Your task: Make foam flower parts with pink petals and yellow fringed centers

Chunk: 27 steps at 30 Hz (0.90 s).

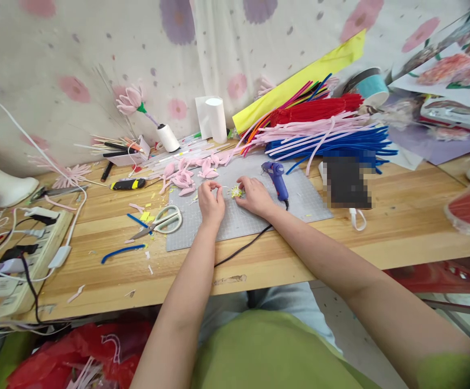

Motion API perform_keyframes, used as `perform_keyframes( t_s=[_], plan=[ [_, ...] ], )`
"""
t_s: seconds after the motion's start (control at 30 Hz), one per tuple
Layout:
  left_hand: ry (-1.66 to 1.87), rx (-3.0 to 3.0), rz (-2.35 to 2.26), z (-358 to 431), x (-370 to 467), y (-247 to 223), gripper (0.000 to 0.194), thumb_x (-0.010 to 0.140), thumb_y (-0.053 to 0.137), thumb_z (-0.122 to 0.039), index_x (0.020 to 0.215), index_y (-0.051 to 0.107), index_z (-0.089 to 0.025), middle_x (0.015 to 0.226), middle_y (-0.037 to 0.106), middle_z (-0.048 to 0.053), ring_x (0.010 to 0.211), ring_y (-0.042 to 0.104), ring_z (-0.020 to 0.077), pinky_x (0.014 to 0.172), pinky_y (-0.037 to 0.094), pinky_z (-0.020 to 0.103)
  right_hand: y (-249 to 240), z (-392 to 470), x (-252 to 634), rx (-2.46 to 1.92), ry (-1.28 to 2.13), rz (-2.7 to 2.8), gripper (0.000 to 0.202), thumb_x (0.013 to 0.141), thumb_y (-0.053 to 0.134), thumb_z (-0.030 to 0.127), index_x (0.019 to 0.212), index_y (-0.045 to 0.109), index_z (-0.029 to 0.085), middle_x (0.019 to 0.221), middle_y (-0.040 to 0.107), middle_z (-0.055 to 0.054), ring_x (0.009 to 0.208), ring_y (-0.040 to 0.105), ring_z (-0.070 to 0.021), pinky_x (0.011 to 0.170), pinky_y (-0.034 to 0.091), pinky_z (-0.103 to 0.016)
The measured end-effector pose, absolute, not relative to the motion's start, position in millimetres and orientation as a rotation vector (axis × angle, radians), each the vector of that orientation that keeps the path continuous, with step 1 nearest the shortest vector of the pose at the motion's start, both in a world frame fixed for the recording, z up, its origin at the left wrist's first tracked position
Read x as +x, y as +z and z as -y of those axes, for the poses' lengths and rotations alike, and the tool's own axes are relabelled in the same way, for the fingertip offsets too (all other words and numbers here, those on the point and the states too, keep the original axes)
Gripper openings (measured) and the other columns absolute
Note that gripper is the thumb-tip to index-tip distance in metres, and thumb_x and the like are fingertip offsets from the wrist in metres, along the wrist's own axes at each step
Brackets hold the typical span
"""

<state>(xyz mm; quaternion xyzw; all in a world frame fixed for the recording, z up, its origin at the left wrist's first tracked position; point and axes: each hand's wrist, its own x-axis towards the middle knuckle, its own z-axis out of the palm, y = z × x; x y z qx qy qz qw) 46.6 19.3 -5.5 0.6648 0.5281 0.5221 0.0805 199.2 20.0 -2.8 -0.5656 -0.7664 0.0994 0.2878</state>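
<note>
My left hand (211,201) is closed, with thumb and forefinger pinched on a thin white strand over the grey cutting mat (235,224). Just right of it, my right hand (255,197) rests its curled fingers around a small yellow-and-white spiky piece (235,192). Pink fuzzy petals (183,178) lie in a pile behind my left hand. A purple glue gun (277,181) lies on the mat to the right of my right hand.
Scissors (166,220) and blue stems (122,252) lie left of the mat. Bundles of pink stems (300,133), a blurred dark object (347,182) and a white roll (216,120) stand or lie behind and right. A power strip (42,254) is far left.
</note>
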Motion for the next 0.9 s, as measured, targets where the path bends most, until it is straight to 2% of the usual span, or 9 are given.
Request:
perform_keyframes(
  t_s=[0.13, 0.23, 0.3, 0.37, 0.43, 0.53, 0.67, 0.77, 0.9],
  plan=[
    [1.706, 1.888, -1.491, -16.8, 58.7, -3.7, 0.014, 0.083, 0.052, -0.022, 0.091, 0.041, -0.021, 0.089, 0.057, 0.005, 0.087, 0.053, 0.0162, 0.084, 0.042, 0.034, 2.4, -17.6, 202.1, -1.491, 0.32, 2.074, 0.047, 0.069, 0.061, 0.026, 0.113, 0.05, 0.013, 0.103, 0.064, -0.011, 0.098, 0.055, -0.0264, 0.087, 0.041, -0.037],
    [1.544, 1.944, -1.504, -16.0, 66.0, -7.2, 0.019, 0.079, 0.056, -0.017, 0.09, 0.041, -0.021, 0.086, 0.058, 0.003, 0.086, 0.054, 0.0162, 0.084, 0.041, 0.034, 15.6, -11.6, 215.1, -1.461, 0.368, 2.163, 0.053, 0.066, 0.066, 0.028, 0.114, 0.051, 0.012, 0.114, 0.06, -0.014, 0.108, 0.052, -0.028, 0.09, 0.04, -0.037],
    [1.421, 1.975, -1.58, -15.9, 67.0, -9.4, 0.021, 0.076, 0.057, -0.013, 0.089, 0.041, -0.021, 0.085, 0.059, 0.003, 0.086, 0.054, 0.017, 0.085, 0.04, 0.035, 29.5, -5.2, 231.5, -1.444, 0.429, 2.233, 0.048, 0.066, 0.068, 0.029, 0.11, 0.055, 0.014, 0.112, 0.061, -0.013, 0.106, 0.054, -0.0268, 0.089, 0.041, -0.036],
    [1.324, 1.981, -1.66, -15.9, 65.7, -10.3, 0.023, 0.075, 0.057, -0.011, 0.088, 0.041, -0.021, 0.085, 0.06, 0.004, 0.087, 0.055, 0.0179, 0.085, 0.04, 0.037, 44.5, 1.8, 253.1, -1.466, 0.545, 2.254, 0.035, 0.067, 0.068, 0.033, 0.097, 0.06, 0.018, 0.102, 0.064, -0.009, 0.093, 0.058, -0.0231, 0.078, 0.044, -0.033],
    [1.25, 1.978, -1.706, -15.6, 63.6, -10.4, 0.023, 0.075, 0.056, -0.01, 0.088, 0.042, -0.021, 0.086, 0.061, 0.004, 0.089, 0.055, 0.0185, 0.086, 0.039, 0.037, 56.0, 7.0, 276.2, -1.586, 0.698, 2.224, 0.026, 0.067, 0.069, 0.04, 0.08, 0.06, 0.02, 0.081, 0.066, -0.004, 0.075, 0.059, -0.019, 0.066, 0.042, -0.03],
    [1.189, 1.974, -1.735, -14.9, 61.6, -10.6, 0.023, 0.074, 0.055, -0.009, 0.088, 0.042, -0.02, 0.087, 0.061, 0.004, 0.088, 0.055, 0.0188, 0.086, 0.039, 0.038, 58.7, 7.6, 303.1, -1.755, 0.759, 2.071, 0.032, 0.065, 0.069, 0.049, 0.07, 0.054, 0.021, 0.064, 0.059, 0.0, 0.058, 0.052, -0.0147, 0.055, 0.036, -0.028],
    [1.133, 1.975, -1.768, -13.9, 61.3, -10.5, 0.023, 0.074, 0.055, -0.009, 0.088, 0.041, -0.021, 0.086, 0.06, 0.004, 0.088, 0.056, 0.0195, 0.086, 0.04, 0.039, 39.1, -4.5, 308.0, -1.803, 0.538, 1.815, 0.045, 0.058, 0.073, 0.055, 0.075, 0.05, 0.021, 0.074, 0.058, -0.003, 0.065, 0.051, -0.0167, 0.058, 0.038, -0.03],
    [1.078, 1.981, -1.788, -12.7, 61.6, -8.6, 0.022, 0.074, 0.055, -0.009, 0.088, 0.041, -0.021, 0.086, 0.061, 0.005, 0.089, 0.056, 0.0208, 0.086, 0.04, 0.039, 23.1, -15.2, 295.0, -1.838, 0.393, 1.645, 0.049, 0.058, 0.071, 0.058, 0.079, 0.048, 0.02, 0.082, 0.059, -0.006, 0.074, 0.054, -0.0207, 0.064, 0.04, -0.033],
    [1.04, 1.988, -1.812, -11.6, 61.5, -6.4, 0.022, 0.075, 0.053, -0.009, 0.088, 0.04, -0.021, 0.086, 0.062, 0.006, 0.09, 0.055, 0.0227, 0.085, 0.04, 0.04, 10.5, -23.1, 278.8, -1.95, 0.396, 1.515, 0.054, 0.058, 0.07, 0.056, 0.09, 0.051, 0.017, 0.091, 0.062, -0.011, 0.083, 0.057, -0.0251, 0.07, 0.043, -0.036]
  ],
)
